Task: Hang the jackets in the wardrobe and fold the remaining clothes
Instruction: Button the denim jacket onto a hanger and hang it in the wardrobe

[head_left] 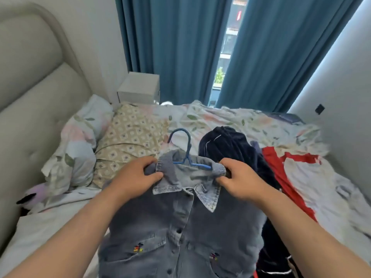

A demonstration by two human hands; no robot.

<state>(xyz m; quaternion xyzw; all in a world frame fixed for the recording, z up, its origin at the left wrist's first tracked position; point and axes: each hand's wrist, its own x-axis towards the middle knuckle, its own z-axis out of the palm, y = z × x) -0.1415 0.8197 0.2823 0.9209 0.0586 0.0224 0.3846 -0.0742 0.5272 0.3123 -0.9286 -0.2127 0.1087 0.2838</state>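
Observation:
A grey-blue denim jacket (pixel 180 227) lies front-up on the bed, buttoned, with small embroidered figures on both chest pockets. A blue plastic hanger (pixel 185 149) sits inside its neck, the hook sticking out above the collar. My left hand (pixel 138 177) grips the jacket's left shoulder by the collar. My right hand (pixel 239 179) pinches the right shoulder at the hanger's end. Beside the jacket on the right lie a dark navy garment (pixel 230 145) and a red and white garment (pixel 297 177).
The bed has a floral sheet (pixel 230 117), a patterned pillow (pixel 130 141) and a floral pillow (pixel 80 141) by the padded headboard (pixel 30 87). A white nightstand (pixel 138 87) stands behind, before teal curtains (pixel 180 47). A white wall (pixel 341 87) rises at the right.

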